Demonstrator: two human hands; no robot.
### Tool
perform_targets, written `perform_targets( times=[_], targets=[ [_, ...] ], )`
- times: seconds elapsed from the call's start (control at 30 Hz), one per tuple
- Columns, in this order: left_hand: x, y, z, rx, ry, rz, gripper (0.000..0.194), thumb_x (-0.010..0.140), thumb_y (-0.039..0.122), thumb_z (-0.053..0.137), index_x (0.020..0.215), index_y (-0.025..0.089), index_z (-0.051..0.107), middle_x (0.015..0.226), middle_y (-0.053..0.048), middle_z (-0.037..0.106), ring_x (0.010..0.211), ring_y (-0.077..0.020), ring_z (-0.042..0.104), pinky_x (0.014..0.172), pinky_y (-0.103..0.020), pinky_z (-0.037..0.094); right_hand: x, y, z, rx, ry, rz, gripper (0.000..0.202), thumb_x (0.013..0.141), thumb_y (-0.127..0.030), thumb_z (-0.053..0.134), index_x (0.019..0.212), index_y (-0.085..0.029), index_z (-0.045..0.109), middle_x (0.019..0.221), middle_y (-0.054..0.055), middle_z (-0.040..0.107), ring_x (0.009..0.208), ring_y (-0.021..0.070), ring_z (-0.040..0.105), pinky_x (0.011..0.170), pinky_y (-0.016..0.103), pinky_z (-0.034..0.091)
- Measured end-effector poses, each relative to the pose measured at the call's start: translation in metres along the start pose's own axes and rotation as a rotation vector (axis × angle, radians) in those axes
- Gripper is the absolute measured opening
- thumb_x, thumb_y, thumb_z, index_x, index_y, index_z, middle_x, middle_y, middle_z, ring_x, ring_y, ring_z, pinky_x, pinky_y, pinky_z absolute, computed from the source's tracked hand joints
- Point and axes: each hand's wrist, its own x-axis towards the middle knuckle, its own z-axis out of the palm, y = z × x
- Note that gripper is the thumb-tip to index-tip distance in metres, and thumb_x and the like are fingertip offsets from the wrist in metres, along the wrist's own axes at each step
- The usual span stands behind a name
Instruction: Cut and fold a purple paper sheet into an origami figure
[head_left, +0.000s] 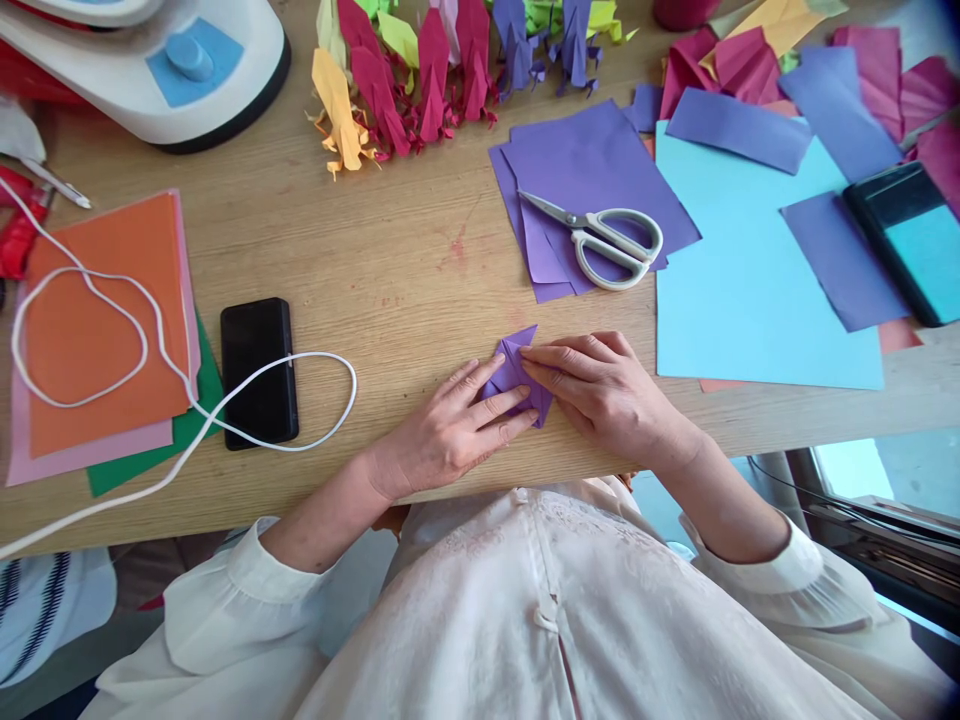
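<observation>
A small folded piece of purple paper [514, 372] lies at the table's near edge, with creases and a pointed top corner. My left hand [454, 425] holds it from the left, its fingers slightly spread across the paper and its thumb out of sight. From the right, my right hand [604, 385] grips the paper's edge, index and middle fingertips pressed together on the upper part. Just beyond the hands, scissors [611, 235] with pale handles rest on a stack of purple sheets [592, 150].
Folded paper figures [435, 75] in several colours line the back. Light blue paper [750, 290] and purple scraps [739, 130] lie right, beside a black-edged device [911, 240]. On the left are a phone [259, 370], white cable [202, 430], orange sheets [112, 330] and a white appliance [202, 80].
</observation>
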Motion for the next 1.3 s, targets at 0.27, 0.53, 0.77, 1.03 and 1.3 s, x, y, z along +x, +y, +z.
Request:
perform_targets(
  times=[0.27, 0.53, 0.77, 1.03, 1.3],
  targets=[
    [0.0, 0.001, 0.0, 0.061, -0.045, 0.011, 0.047, 0.098, 0.017, 0.053, 0.145, 0.023, 0.05, 0.153, -0.005, 0.048, 0.153, -0.036, 0.017, 0.118, -0.058, 0.035, 0.0, 0.0, 0.0, 0.011, -0.001, 0.0, 0.036, 0.101, -0.014, 0.044, 0.135, -0.019, 0.057, 0.138, 0.01, 0.063, 0.117, 0.0242, 0.059, 0.092, 0.042, 0.038],
    [-0.001, 0.002, -0.005, 0.074, -0.135, 0.015, 0.051, 0.1, 0.025, 0.051, 0.15, 0.021, 0.043, 0.158, -0.006, 0.041, 0.153, -0.0395, 0.014, 0.117, -0.064, 0.03, -0.001, 0.001, 0.0, 0.015, -0.005, -0.003, 0.037, 0.102, -0.015, 0.043, 0.136, -0.019, 0.056, 0.139, 0.008, 0.062, 0.117, 0.0237, 0.058, 0.092, 0.043, 0.038],
    [-0.001, 0.004, -0.006, 0.039, -0.156, -0.028, 0.055, 0.101, 0.025, 0.047, 0.154, 0.021, 0.034, 0.158, -0.008, 0.039, 0.153, -0.0379, 0.014, 0.118, -0.065, 0.023, 0.0, 0.0, -0.001, 0.01, -0.007, -0.009, 0.036, 0.101, -0.015, 0.045, 0.136, -0.018, 0.056, 0.139, 0.009, 0.062, 0.115, 0.0242, 0.058, 0.09, 0.043, 0.038],
    [-0.003, 0.013, -0.002, 0.064, -0.168, -0.067, 0.054, 0.104, 0.036, 0.042, 0.154, 0.019, 0.033, 0.159, -0.006, 0.037, 0.152, -0.028, 0.023, 0.124, -0.058, 0.006, 0.001, 0.0, 0.0, 0.005, -0.022, 0.0, 0.035, 0.101, -0.016, 0.046, 0.135, -0.018, 0.057, 0.139, 0.009, 0.062, 0.116, 0.0254, 0.058, 0.092, 0.044, 0.038],
    [-0.001, 0.018, -0.002, 0.111, -0.171, -0.092, 0.051, 0.104, 0.038, 0.04, 0.152, 0.019, 0.037, 0.161, -0.005, 0.035, 0.151, -0.0276, 0.028, 0.125, -0.057, 0.005, -0.023, -0.016, -0.011, 0.092, 0.007, 0.061, 0.04, 0.099, -0.011, 0.047, 0.137, -0.022, 0.055, 0.14, 0.01, 0.062, 0.124, 0.0251, 0.058, 0.095, 0.043, 0.041]
  ],
)
